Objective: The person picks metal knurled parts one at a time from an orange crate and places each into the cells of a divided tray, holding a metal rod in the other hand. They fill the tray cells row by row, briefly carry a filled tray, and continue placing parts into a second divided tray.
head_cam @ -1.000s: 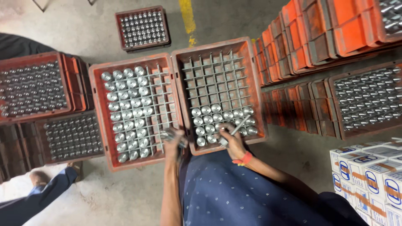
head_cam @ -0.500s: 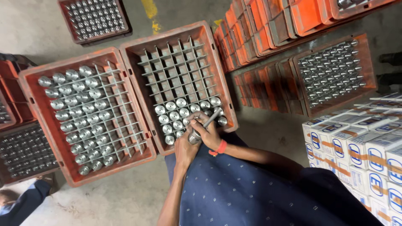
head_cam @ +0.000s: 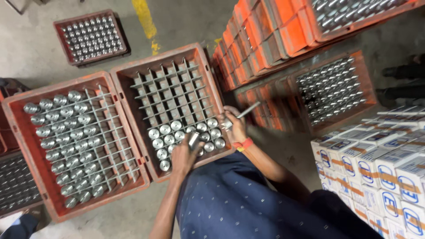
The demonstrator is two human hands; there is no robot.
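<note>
The left hand (head_cam: 183, 155) is curling round a metal cylinder (head_cam: 193, 139) at the near edge of the half-filled red crate (head_cam: 128, 88), its fingers partly hidden. The right hand (head_cam: 234, 126) is gripping a blurred metal rod (head_cam: 248, 109) over the crate's near right corner. White cartons (head_cam: 376, 163) with blue labels and brown tape are sitting stacked at the right, cut off by the frame.

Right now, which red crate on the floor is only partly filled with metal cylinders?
The crate under both hands: its far cells sit empty, while the neighbouring crate is nearly full.
</note>
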